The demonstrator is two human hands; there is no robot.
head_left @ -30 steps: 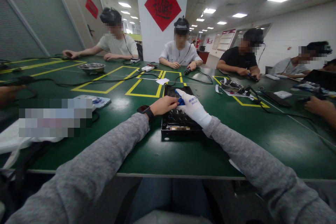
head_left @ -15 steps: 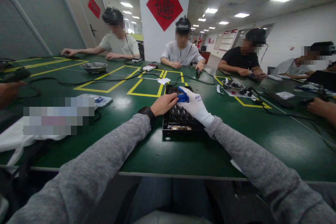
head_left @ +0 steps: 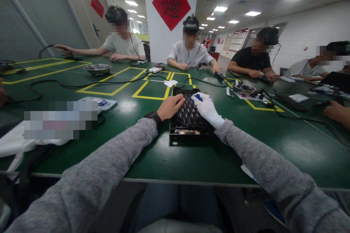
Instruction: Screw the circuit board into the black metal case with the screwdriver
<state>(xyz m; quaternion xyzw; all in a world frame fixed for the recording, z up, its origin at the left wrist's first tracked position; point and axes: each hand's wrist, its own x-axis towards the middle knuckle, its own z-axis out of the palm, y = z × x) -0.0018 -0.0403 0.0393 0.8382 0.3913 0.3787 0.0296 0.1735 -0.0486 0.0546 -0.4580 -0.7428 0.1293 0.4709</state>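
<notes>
A black tray-like case (head_left: 186, 116) with rows of small shiny pieces lies on the green table in front of me. My left hand (head_left: 171, 107), bare with a dark watch at the wrist, rests over the case's left edge; whether its fingers hold anything is too small to tell. My right hand (head_left: 205, 107) wears a white glove with blue fingertips and is over the right side of the case. Its fingers are bent together, and anything between them is hidden.
Metal bowls (head_left: 97, 69) (head_left: 243, 88) stand at the back left and right. Black cables (head_left: 65, 86) cross the table. A white bag (head_left: 16, 140) lies left. A white paper (head_left: 170, 83) is beyond the case. Several people sit around the table.
My hands have moved apart, the gloved right one away from the left. More of the case between them shows. Across the table, a person's hand with a dark tool has shifted right.
</notes>
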